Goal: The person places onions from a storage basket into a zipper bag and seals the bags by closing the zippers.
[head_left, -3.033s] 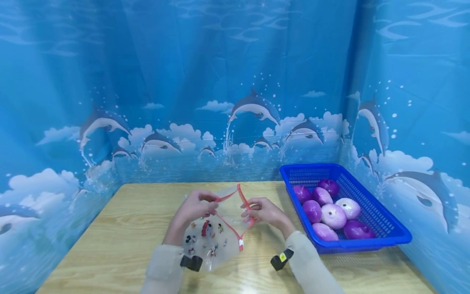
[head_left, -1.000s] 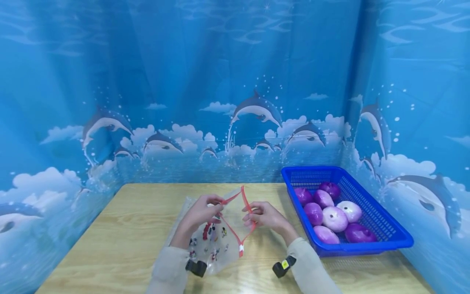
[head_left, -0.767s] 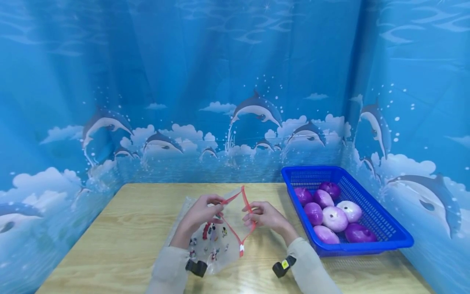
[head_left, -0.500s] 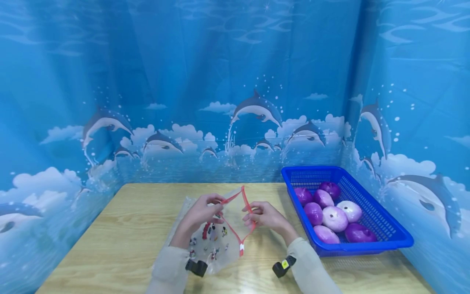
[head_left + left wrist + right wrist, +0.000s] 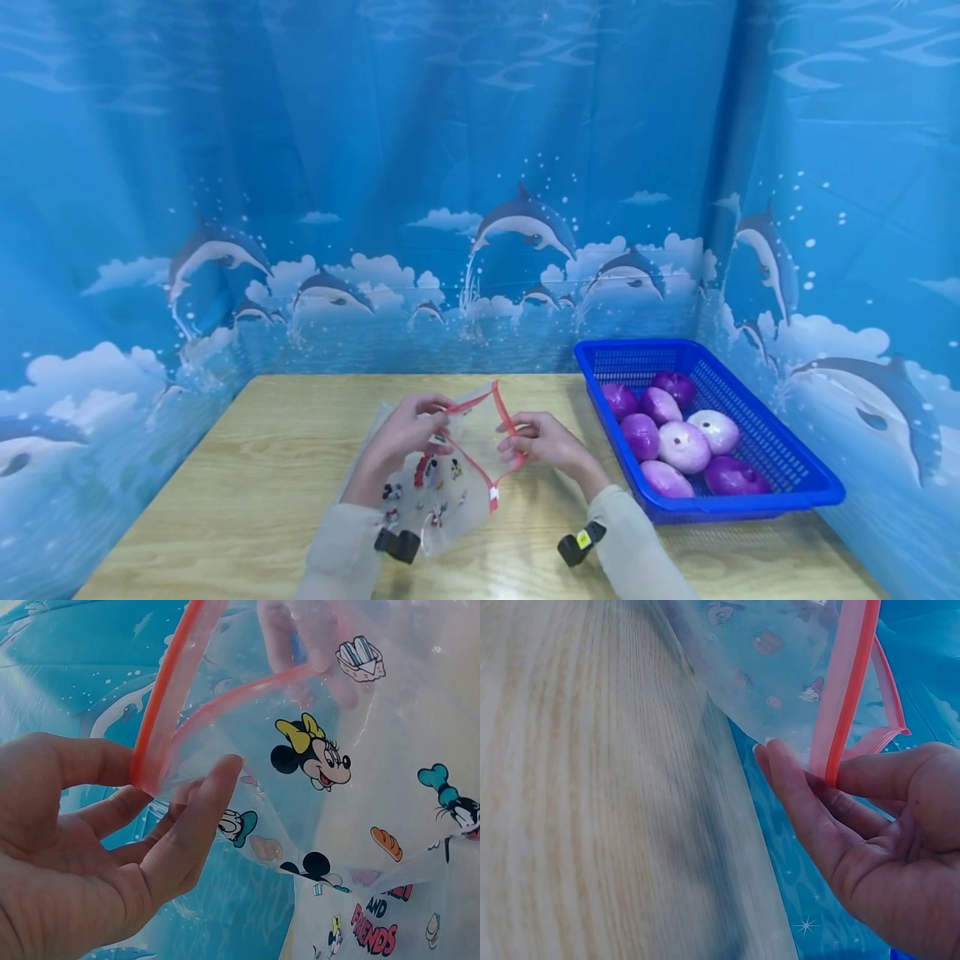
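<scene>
A clear zip bag (image 5: 427,504) printed with cartoon figures hangs between both hands over the table, its red-edged mouth spread wide into a diamond. The left hand (image 5: 407,435) pinches one side of the red rim, thumb against fingers, as the left wrist view shows. On the opposite side, the right hand (image 5: 546,442) pinches the rim between thumb and fingers. A white slider (image 5: 493,494) sits at the near corner of the mouth. Inside the bag (image 5: 375,787) I see no contents, only the printed pictures.
A blue plastic basket (image 5: 780,442) with several purple and whitish onions (image 5: 684,447) stands at the right of the wooden table (image 5: 247,467). Blue dolphin-patterned curtains (image 5: 420,167) enclose the back and sides. A dark camera (image 5: 397,545) is strapped to each wrist.
Over the last half second the left hand has shifted slightly left and up, and the bag's near corner with the slider has risen a little. The right hand stays nearly still.
</scene>
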Demonstrator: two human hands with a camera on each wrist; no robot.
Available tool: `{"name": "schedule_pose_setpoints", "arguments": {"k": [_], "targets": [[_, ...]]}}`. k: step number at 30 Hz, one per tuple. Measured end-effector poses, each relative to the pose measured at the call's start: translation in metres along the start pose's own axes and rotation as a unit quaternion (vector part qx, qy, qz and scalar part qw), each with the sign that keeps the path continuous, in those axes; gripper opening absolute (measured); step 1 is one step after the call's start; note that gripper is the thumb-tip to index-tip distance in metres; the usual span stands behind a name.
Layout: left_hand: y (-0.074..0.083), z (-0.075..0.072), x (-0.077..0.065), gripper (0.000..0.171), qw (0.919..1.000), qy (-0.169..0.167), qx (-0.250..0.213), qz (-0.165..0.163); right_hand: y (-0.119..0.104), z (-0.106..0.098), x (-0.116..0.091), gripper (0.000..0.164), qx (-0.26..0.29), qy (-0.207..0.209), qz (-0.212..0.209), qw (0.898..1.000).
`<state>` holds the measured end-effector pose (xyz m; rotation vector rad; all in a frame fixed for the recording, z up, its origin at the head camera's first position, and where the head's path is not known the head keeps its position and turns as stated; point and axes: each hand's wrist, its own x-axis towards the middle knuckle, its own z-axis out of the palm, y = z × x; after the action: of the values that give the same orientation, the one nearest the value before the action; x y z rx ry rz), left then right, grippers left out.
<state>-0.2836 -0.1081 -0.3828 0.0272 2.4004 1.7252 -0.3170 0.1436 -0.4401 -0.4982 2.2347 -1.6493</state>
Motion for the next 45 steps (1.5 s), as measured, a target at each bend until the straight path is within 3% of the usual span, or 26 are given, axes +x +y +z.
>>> {"name": "schedule_pose_setpoints", "arguments": {"k": [18,40,45], "targets": [[-0.0021,-0.0027,-0.003,0.03,0.9998,0.003,-0.007,0.019,-0.0031,0.002,0.0003,0.031,0.0,-0.005,-0.001,1.0],[0.0022,-0.0048,-0.0019,0.027,0.9998,0.019,-0.002,0.003,-0.0027,-0.0009,-0.0001,0.033,0.006,-0.008,-0.017,1.0],[0.0054,-0.0092,-0.0056,0.025,0.9994,0.033,-0.003,0.01,-0.0014,-0.0026,-0.0016,0.033,-0.023,0.013,-0.026,0.999]]}}
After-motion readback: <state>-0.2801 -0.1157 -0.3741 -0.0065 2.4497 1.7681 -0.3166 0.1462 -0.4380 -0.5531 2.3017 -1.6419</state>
